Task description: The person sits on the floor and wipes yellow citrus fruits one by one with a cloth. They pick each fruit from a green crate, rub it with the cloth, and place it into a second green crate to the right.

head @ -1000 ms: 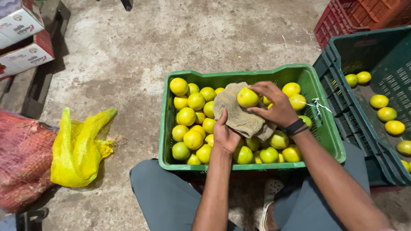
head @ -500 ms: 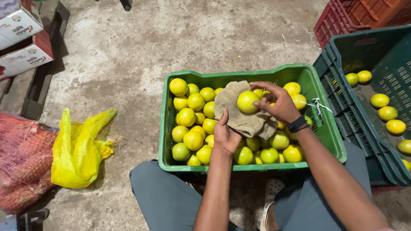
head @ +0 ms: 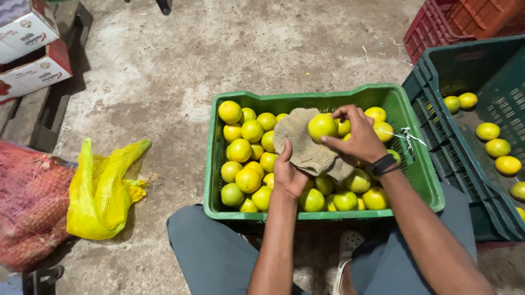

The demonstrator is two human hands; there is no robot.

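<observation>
Yellow-green fruit [head: 322, 126] turned slightly since a second ago, gripped by right hand [head: 359, 140] fingers against brown cloth [head: 304, 145] cupped beneath by left hand [head: 288, 174]; wiping under way.

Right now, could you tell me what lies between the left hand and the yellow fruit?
In the head view, a tan cloth lies between the left hand and the fruit.
</observation>
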